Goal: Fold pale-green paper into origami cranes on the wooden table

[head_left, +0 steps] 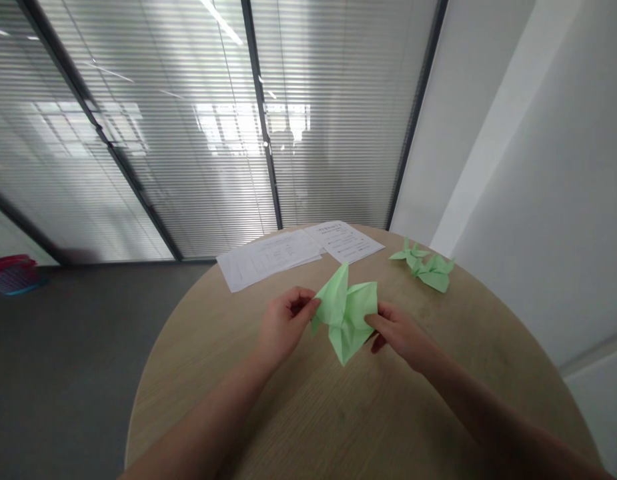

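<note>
A piece of folded light-green origami paper point(345, 313) is held above the middle of the round table, its pointed flaps spread apart. My left hand point(287, 323) pinches its left edge between thumb and fingers. On the opposite side my right hand point(395, 332) grips the right flap, thumb on top and the other fingers partly hidden behind the paper. Farther back on the right lie several green folded paper pieces point(428, 268), apart from both hands.
Printed sheets point(273, 255) overlap at the far edge of the wooden round table point(298, 427). Glass panels with blinds point(333, 167) stand behind it, and a white wall point(553, 220) is close on the right. A pink and blue basket point(12, 275) sits on the floor at left.
</note>
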### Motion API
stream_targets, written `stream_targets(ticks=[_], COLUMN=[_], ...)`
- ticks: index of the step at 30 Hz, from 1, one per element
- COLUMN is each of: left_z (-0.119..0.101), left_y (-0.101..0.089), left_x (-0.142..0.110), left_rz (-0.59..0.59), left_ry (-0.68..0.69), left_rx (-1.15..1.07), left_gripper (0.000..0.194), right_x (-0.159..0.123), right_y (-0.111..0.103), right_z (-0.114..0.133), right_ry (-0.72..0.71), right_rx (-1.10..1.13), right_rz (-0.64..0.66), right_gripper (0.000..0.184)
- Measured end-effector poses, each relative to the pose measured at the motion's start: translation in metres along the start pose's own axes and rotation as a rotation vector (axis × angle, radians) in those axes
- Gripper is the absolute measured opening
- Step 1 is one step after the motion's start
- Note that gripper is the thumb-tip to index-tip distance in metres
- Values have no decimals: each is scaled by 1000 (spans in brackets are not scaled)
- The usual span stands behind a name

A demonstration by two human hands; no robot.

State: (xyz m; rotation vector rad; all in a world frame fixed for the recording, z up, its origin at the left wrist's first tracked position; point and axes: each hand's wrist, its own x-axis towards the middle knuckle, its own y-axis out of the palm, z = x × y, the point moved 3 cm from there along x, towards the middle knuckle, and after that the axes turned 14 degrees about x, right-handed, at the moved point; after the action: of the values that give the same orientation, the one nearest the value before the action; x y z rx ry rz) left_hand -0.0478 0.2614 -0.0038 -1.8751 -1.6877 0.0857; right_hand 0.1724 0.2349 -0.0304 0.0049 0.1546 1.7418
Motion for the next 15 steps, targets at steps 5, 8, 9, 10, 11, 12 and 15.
stream_targets(ticks=[5, 8, 9, 10, 11, 12, 15], left_z=[-14, -23, -25, -27, -28, -28, -27], left_y=[2, 4, 5, 5, 5, 6, 6], left_x=[-7, -13, -14, -16, -17, -17, -19], left_rz=[64, 92, 97, 100, 101, 104, 125], left_ry=[219, 379, 411, 432, 444, 449, 450], left_rx=[102, 185, 205, 218, 224, 225, 220], left_gripper=[5, 13, 15, 17, 18, 19, 20], right_x=[3, 3, 2, 1, 0, -2, -7], right_y=[-1, 0, 0, 1, 3, 4, 8], right_z=[-1, -2, -2, -2, -2, -2, 2], right_ry=[-64, -224, -266, -293, -309, -320, -367], right_rx=[-6, 10, 12, 11, 5, -11, -120], right_rz=[-54, -65, -51, -31, -7, 14, 31], right_gripper=[40, 54, 55, 54, 52, 49, 36])
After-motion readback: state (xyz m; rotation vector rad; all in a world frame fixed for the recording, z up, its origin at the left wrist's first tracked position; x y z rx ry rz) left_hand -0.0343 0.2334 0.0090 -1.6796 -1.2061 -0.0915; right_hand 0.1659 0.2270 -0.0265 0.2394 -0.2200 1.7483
